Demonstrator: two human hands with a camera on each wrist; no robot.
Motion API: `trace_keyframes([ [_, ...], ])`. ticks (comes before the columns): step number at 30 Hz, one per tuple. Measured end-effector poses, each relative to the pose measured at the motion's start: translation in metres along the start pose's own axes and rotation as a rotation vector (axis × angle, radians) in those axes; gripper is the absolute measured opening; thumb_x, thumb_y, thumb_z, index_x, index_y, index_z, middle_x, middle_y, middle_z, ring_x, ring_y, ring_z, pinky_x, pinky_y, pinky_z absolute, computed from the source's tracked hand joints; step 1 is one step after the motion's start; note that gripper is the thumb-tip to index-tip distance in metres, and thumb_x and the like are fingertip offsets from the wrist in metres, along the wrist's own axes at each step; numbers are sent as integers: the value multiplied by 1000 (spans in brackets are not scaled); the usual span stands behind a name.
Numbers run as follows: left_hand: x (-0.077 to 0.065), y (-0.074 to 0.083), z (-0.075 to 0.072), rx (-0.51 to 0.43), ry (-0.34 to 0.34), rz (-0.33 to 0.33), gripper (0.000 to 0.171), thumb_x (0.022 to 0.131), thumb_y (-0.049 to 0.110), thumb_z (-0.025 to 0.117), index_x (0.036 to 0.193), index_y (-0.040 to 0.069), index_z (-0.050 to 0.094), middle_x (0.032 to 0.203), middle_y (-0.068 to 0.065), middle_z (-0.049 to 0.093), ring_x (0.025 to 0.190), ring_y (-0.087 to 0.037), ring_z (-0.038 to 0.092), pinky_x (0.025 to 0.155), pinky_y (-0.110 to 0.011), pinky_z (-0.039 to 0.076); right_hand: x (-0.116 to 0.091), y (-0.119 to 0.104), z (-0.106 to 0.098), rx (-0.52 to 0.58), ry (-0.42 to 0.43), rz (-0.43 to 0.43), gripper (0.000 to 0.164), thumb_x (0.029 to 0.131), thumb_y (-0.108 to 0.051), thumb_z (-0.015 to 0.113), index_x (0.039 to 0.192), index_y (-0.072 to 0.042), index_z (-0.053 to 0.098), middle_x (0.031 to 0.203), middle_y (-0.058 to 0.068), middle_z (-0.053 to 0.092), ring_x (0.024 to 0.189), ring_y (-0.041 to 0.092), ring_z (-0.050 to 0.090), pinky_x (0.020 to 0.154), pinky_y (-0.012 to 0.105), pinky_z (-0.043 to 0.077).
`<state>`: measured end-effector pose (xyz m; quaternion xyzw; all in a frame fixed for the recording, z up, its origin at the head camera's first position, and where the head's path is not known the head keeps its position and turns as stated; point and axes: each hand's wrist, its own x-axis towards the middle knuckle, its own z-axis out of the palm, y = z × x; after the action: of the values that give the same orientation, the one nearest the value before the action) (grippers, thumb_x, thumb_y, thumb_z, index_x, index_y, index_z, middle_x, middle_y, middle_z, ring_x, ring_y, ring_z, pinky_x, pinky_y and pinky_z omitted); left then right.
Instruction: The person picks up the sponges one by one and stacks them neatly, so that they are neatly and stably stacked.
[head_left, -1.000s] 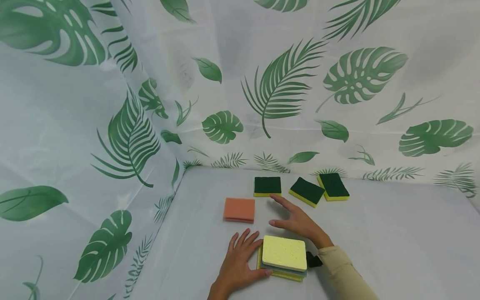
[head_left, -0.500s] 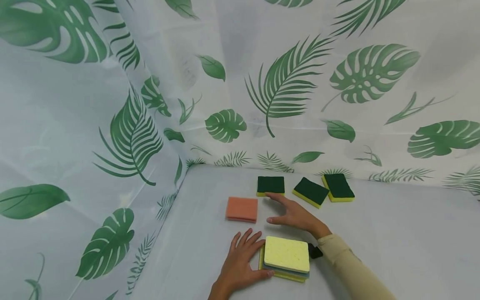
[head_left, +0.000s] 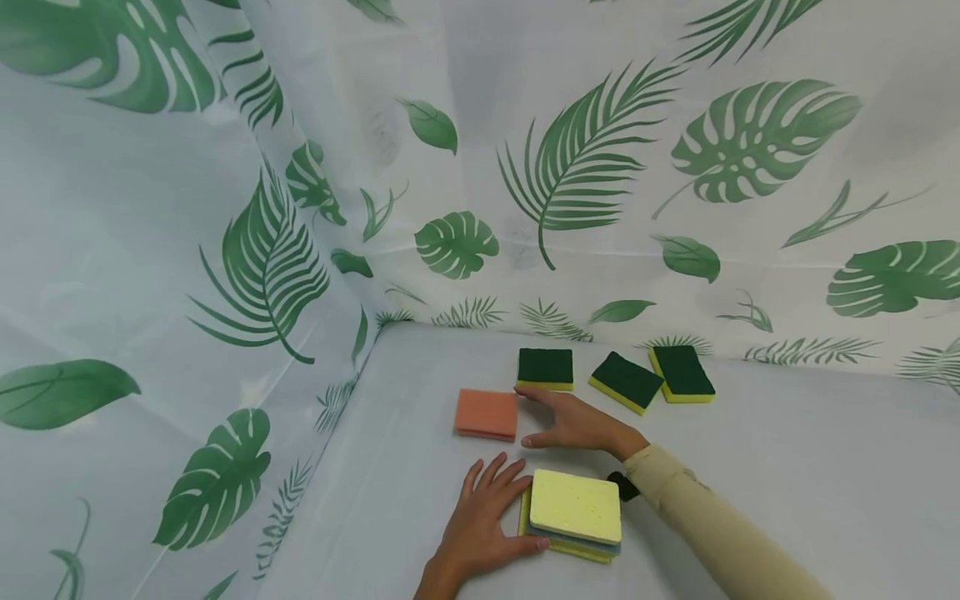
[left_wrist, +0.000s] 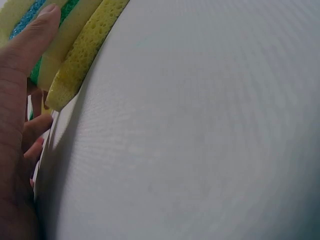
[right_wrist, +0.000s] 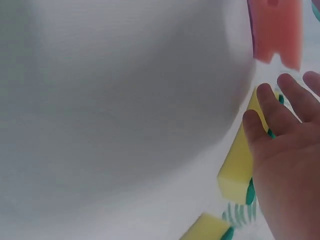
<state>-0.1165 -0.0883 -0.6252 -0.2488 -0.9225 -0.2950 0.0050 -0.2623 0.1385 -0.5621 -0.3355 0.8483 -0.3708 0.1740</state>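
Orange sponge (head_left: 486,412): at nine o'clock from right hand (head_left: 576,421), fingers spread; best pinched squarely by its edges. Left hand (head_left: 480,532): fingers relaxed, beside stack (head_left: 576,507).

The person's right sleeve (head_left: 705,521) is beige, creased near the cuff (head_left: 651,473).

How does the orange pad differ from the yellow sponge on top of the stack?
Place: the orange pad lies on the table; the yellow sponge tops the stack.
Surface: the yellow sponge looks speckled; the orange pad looks plainer.
Nearest hand: the orange pad has the right hand beside it; the yellow sponge, the left hand.
Both lie flat and look roughly rectangular.
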Motion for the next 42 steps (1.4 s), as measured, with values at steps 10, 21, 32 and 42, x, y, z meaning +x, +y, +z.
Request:
trace_keyframes([
  [10, 3, 2, -1, 30, 9, 20, 83, 93, 82, 56, 152, 24, 61, 166, 7, 45, 160, -22, 26, 126, -62, 20, 18, -10, 1, -56, -54, -21, 93, 95, -41, 83, 164, 0, 37, 161, 16, 49, 149, 35, 45, 121, 59, 38],
  [21, 6, 4, -4, 18, -6, 6, 83, 92, 82, 57, 152, 25, 62, 166, 8, 46, 160, -21, 26, 127, -61, 19, 26, -10, 2, -124, -17, -53, 78, 98, -32, 81, 159, 2, 46, 153, 16, 57, 142, 33, 54, 117, 55, 45],
  [32, 3, 2, -3, 2, -24, -20, 85, 92, 84, 55, 152, 25, 62, 167, 9, 44, 161, -20, 25, 128, -61, 18, 22, -6, -6, -125, -8, -48, 70, 97, -30, 82, 154, -2, 52, 148, 14, 62, 136, 31, 59, 112, 54, 50],
  [42, 2, 0, -2, -17, -48, -47, 86, 91, 85, 56, 154, 26, 60, 167, 11, 42, 161, -19, 24, 128, -61, 16, 2, -8, -25, -83, 15, 4, 70, 97, -33, 81, 155, -5, 53, 149, 15, 62, 138, 37, 58, 110, 59, 51],
])
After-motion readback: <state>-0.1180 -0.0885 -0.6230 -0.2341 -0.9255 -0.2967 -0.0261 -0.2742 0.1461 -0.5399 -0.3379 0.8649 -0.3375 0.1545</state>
